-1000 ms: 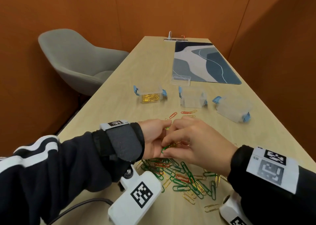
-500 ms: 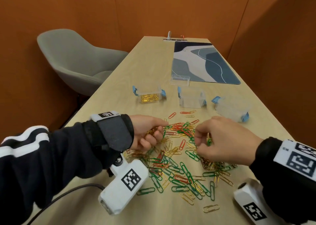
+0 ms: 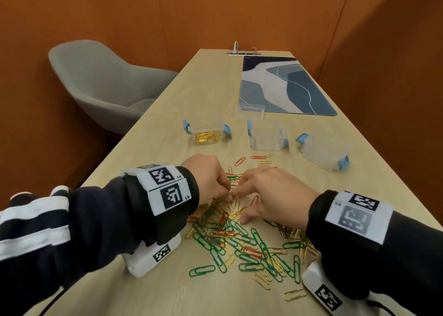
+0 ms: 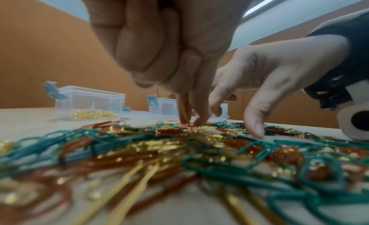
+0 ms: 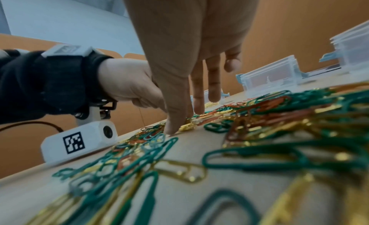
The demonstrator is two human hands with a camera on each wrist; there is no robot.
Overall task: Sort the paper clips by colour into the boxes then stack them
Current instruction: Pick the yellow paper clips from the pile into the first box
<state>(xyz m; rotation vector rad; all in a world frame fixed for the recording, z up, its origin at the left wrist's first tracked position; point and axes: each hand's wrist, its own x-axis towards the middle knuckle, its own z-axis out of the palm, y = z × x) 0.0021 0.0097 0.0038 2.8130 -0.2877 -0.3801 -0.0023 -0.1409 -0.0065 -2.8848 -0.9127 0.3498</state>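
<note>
A pile of green, red and gold paper clips (image 3: 239,241) lies on the wooden table (image 3: 203,80) in front of me. My left hand (image 3: 223,193) is curled, and in the left wrist view it pinches gold paper clips (image 4: 183,108) at the pile's far edge. Beside it, my right hand (image 3: 242,204) reaches down with straight fingers (image 5: 197,102), the tips touching the clips. Three clear boxes with blue latches stand beyond the pile. The left box (image 3: 207,133) holds gold clips. The middle box (image 3: 267,135) and the right box (image 3: 323,151) look empty.
A clear lid (image 3: 251,110) lies by a blue patterned mat (image 3: 282,85) on the far half of the table. A grey chair (image 3: 100,85) stands at the left. A few stray clips (image 3: 262,158) lie between pile and boxes. Orange walls enclose the table.
Half a second ago my hands were apart. They have come together again over the far part of the pile, and the right hand's fingers have straightened onto the clips.
</note>
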